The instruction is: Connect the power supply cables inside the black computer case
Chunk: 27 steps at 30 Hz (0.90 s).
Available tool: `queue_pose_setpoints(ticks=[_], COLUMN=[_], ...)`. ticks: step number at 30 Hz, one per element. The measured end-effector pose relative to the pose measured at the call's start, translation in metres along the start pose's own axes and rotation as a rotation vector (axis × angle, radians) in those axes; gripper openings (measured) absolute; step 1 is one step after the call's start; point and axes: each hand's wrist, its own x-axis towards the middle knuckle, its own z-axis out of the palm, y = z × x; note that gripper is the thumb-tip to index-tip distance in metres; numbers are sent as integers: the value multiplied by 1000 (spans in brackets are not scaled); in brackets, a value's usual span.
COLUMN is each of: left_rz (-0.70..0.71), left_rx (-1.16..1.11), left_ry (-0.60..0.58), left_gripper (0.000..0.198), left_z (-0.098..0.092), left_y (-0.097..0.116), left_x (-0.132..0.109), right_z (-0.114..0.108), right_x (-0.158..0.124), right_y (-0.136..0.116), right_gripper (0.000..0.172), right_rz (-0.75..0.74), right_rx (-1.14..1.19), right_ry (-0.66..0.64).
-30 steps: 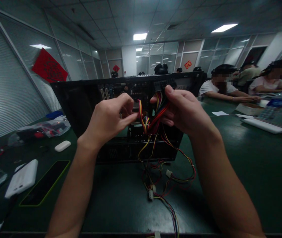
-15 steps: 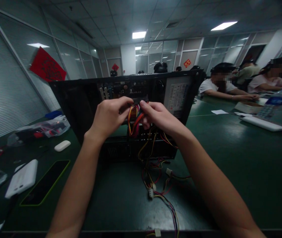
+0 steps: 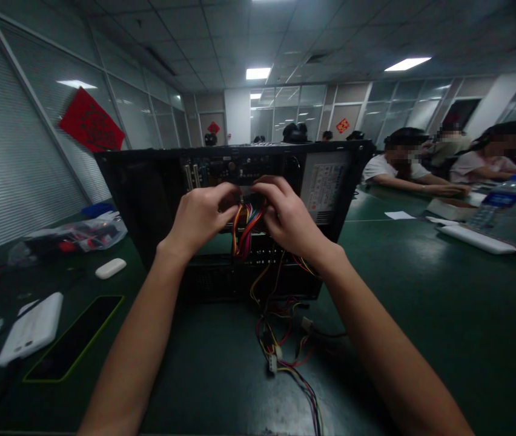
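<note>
Toward the far-middle of the green tabletop [image 3: 421, 290], an open black computer case [image 3: 149, 194], stood up with its inside facing the camera. In front of its middle, both hands raised and pressed close together. Left hand [image 3: 198, 218] curled shut, fingertips pinched on the top of a wire bundle [image 3: 245, 225]; right hand [image 3: 287, 218] likewise closed from the other side, fingers bent over the same spot. Between the two sets of fingertips, a small pale connector [image 3: 245, 191], mostly hidden; impossible to tell whether seated in the board behind.

Bundle itself: thin insulated leads in yellow, orange, red, blue and black, packed tight at the grip, then fanning out below the hands. Further down, loose strands trailing out of the case and onto the tabletop toward the near edge, tangled, ending in small white plugs [image 3: 271, 363].

Inside the case, right of the hands, a grey power supply [image 3: 324, 181] with a printed label.

Toward the left edge of the tabletop: a white phone-like slab [image 3: 31, 330], a dark mat with a green border [image 3: 74, 338], a small white oval object [image 3: 111, 267], and a clear plastic bag [image 3: 80, 233] with red and dark contents. Along the far right edge, other people seated, arms on the tabletop, beside a water bottle [image 3: 494, 203] and a white keyboard [image 3: 478, 238].
</note>
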Motion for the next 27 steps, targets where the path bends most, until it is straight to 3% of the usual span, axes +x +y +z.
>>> queue_pose_setpoints(ticks=[3, 8, 15, 19, 23, 27], left_rz=[-5, -16, -96, -108, -131, -154], left_rx=[58, 113, 113, 200, 282, 308], left_ry=[-18, -127, -425, -507, -598, -615], left_gripper=[23, 18, 21, 20, 22, 25], left_z=[0, 7, 35, 60, 82, 90], left_y=[1, -2, -17, -26, -32, -33], left_x=[0, -1, -2, -6, -11, -14], right_z=[3, 17, 49, 63, 64, 64], right_x=[-2, -4, -12, -20, -27, -28], right_y=[-4, -7, 18, 37, 44, 43], right_gripper=[47, 30, 28, 24, 25, 26], right_rz=[-23, 23, 231, 363, 396, 387], right_rx=[-175, -355, -389, -391, -387, -380], right_ry=[-89, -94, -449, -608, -645, -661])
